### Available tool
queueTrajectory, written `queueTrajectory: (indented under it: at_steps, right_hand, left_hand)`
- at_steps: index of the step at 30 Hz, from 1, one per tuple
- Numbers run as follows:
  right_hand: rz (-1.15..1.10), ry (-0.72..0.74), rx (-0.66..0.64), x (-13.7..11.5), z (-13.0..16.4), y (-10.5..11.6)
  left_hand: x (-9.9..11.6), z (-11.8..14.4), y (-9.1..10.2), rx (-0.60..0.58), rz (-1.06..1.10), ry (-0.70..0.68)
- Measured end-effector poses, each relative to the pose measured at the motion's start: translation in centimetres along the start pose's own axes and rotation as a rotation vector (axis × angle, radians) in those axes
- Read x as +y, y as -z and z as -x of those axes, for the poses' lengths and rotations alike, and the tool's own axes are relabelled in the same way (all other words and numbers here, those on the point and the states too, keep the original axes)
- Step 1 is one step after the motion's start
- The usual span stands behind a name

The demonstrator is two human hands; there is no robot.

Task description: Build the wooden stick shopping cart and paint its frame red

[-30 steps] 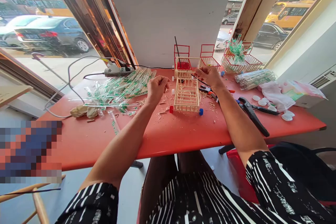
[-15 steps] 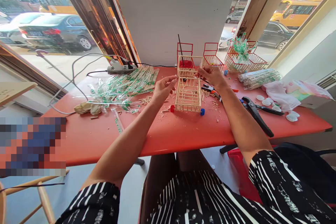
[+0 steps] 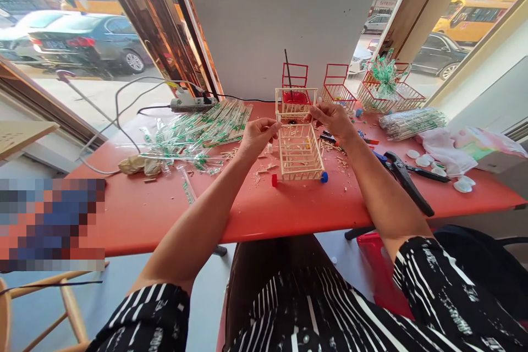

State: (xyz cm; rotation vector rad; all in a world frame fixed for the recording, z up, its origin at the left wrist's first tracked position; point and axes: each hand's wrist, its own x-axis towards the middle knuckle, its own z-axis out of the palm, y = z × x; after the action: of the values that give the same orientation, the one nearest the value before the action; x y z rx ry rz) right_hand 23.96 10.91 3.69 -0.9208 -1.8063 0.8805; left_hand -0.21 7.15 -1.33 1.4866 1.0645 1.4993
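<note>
- Left hand (image 3: 256, 135): forearm reaching forward, fingers pinched on left end of the stick frame (image 3: 296, 103).
- Right hand (image 3: 335, 119): fingers pinched on frame's right end.
- Frame held level, just above the stick basket (image 3: 300, 152) on red tabletop (image 3: 264, 206).

No legible txt anywhere — green print on the stick wrappers (image 3: 206, 126) too small/blurred to read.
</note>
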Motion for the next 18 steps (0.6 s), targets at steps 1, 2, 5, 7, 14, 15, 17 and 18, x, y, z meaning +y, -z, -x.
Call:
queueTrajectory:
  at_steps: [1,2,5,7,14,15,17,18]
  right_hand:
    - [0.023,0.002,-0.013,0.1,0.0,0.4]
    - [0.051,0.0,-0.032,0.2,0.0,0.8]
    - [0.136,-0.03,-0.108,0.3,0.3,2.1]
    - [0.164,-0.058,-0.154,0.2,0.4,2.7]
    - [0.184,-0.133,-0.194,-1.0,0.7,2.6]
    - [0.185,-0.138,-0.199,-1.1,0.7,2.6]
    - [0.191,-0.137,-0.22,-1.3,0.9,2.8]
    - [0.195,-0.132,-0.231,-1.3,1.0,2.9]
  left_hand:
    - [0.1,0.1,0.0,0.008,-0.013,-0.007]
    - [0.2,0.2,-0.1,0.017,-0.027,-0.011]
    - [0.5,0.5,-0.2,0.041,-0.055,-0.018]
    - [0.5,0.5,-0.2,0.045,-0.054,-0.018]
    - [0.3,0.6,-0.5,0.068,0.003,-0.018]
    - [0.2,0.6,-0.6,0.071,0.016,-0.023]
    - [0.0,0.6,-0.6,0.065,0.043,-0.037]
    - [-0.1,0.6,-0.6,0.059,0.053,-0.045]
